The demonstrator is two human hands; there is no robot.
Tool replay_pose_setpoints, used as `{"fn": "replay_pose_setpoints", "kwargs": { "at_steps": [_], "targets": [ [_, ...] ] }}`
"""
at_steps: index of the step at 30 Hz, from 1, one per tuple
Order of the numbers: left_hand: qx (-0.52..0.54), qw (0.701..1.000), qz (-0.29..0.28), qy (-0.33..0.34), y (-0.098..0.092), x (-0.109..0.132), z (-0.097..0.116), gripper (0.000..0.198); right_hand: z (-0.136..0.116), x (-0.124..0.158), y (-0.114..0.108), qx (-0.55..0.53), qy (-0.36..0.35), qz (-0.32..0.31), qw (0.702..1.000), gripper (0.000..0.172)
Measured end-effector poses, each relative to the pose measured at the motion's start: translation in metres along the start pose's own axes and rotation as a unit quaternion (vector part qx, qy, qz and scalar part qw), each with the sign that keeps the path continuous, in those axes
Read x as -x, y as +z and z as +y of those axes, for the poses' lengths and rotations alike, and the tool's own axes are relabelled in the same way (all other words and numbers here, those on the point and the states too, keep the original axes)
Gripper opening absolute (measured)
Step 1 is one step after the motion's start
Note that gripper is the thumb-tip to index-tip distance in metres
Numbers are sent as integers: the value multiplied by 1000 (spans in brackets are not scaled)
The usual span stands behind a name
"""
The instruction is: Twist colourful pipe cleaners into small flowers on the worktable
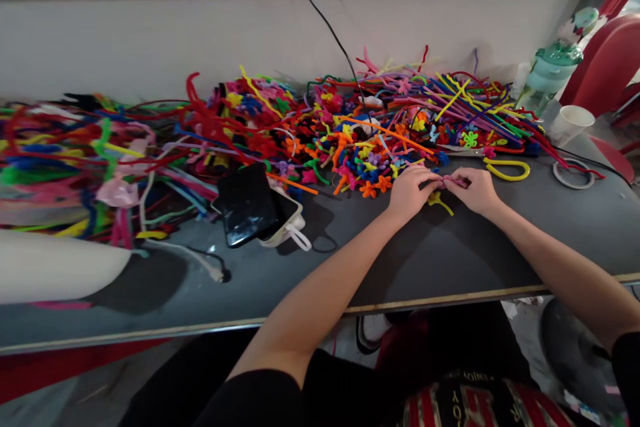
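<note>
Both hands meet over the grey table, fingertips pinched close together on a short pink pipe cleaner (447,180). My left hand (411,188) grips it from the left, and my right hand (473,189) from the right, with the fingers curled. Just below the fingers lies a yellow pipe-cleaner piece (440,203) with a loose tail. Directly behind the hands is a heap of small pipe-cleaner flowers (370,160) in orange, blue, pink, yellow and purple. The fingers partly hide the pink piece, so its full shape cannot be made out.
Loose pipe cleaners (450,107) pile along the wall. At left lie a black phone (247,205), a white case with a strap (287,220) and a white cable (200,257). A yellow loop (510,171), grey ring (573,175), paper cup (573,124) and teal bottle (547,77) stand right.
</note>
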State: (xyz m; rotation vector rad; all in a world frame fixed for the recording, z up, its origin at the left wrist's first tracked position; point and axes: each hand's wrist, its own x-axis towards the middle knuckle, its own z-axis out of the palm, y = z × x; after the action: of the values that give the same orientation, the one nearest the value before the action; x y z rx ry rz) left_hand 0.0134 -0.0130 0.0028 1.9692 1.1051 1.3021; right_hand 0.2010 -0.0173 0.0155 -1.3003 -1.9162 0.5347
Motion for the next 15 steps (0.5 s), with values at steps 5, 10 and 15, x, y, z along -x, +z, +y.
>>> {"fn": "replay_pose_setpoints", "kwargs": {
  "at_steps": [5,10,15],
  "targets": [
    [23,998,4,-55,-1,1,1,9,-2,-2,0,-152,51,-83,984,41],
    [137,985,-9,-107,2,-2,-4,21,-6,-6,-2,-322,93,-130,933,46],
    [301,939,-43,-161,8,1,2,47,-4,-8,1,-364,122,-115,916,48]
  ]
}}
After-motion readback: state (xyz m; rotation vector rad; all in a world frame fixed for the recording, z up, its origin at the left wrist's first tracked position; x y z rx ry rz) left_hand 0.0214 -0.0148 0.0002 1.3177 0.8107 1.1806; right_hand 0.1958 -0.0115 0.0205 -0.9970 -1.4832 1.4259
